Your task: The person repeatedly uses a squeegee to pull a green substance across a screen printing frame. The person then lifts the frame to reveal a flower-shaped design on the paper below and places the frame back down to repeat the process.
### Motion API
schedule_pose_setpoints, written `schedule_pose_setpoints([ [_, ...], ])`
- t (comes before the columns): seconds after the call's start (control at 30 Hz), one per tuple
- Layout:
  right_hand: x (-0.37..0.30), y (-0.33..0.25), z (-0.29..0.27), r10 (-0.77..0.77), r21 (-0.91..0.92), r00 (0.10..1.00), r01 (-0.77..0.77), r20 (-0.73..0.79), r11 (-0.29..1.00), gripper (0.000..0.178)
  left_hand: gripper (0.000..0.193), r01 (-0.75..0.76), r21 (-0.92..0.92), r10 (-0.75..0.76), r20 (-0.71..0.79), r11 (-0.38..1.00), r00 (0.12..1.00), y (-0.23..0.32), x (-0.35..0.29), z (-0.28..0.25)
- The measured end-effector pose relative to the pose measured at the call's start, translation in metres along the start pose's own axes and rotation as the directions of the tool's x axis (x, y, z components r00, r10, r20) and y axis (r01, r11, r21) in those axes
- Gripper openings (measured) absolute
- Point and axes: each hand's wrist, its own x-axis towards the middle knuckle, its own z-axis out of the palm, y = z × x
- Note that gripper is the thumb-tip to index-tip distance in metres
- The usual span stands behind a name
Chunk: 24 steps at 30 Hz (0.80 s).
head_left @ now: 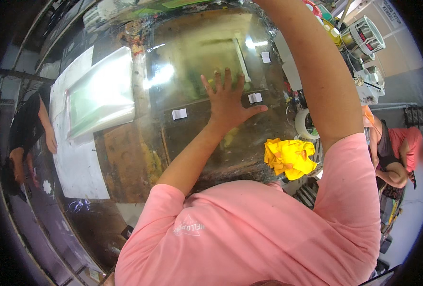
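My left hand lies palm down with fingers spread on a glossy see-through surface, which may be glass or clear film. It holds nothing. Small white tabs sit around it: one tab left of the wrist, another tab just above the thumb, a third tab farther up. Beyond the fingertips a narrow white strip runs at a slant. My right arm reaches far forward past the top edge, so its hand is out of the picture.
A crumpled yellow cloth and a roll of tape lie at the table's near right. Stacked clear sheets rest on white paper at left. Containers stand far right. One person is at left, another sits at right.
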Motion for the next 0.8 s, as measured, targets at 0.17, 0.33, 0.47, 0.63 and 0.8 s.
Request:
schedule_pose_setpoints([
  [0.17, 0.007, 0.001, -0.003, 0.061, -0.013, 0.997, -0.06, 0.051, 0.998, 0.07, 0.119, -0.029, -0.021, 0.029, -0.022, 0.999, 0.999, 0.004, 0.003, 0.001],
  [0.33, 0.007, 0.001, -0.004, 0.047, -0.031, 0.999, -0.047, 0.019, 0.998, 0.072, 0.117, -0.084, -0.072, 0.076, -0.105, 0.994, 0.992, 0.002, 0.0, 0.005],
  [0.47, 0.005, 0.001, -0.001, 0.028, -0.051, 0.999, -0.027, 0.039, 0.998, 0.073, 0.112, -0.082, -0.034, 0.077, -0.123, 0.996, 0.989, 0.004, -0.001, 0.004],
  [0.63, -0.002, -0.004, -0.001, 0.053, -0.036, 0.998, -0.051, 0.044, 0.998, 0.074, 0.11, -0.1, -0.038, 0.094, -0.15, 0.994, 0.984, 0.003, -0.006, 0.002],
  [0.8, -0.006, -0.007, -0.005, 0.055, 0.007, 0.998, -0.055, 0.011, 0.998, 0.075, 0.097, -0.069, -0.094, 0.048, -0.207, 0.993, 0.977, -0.004, -0.014, -0.018],
])
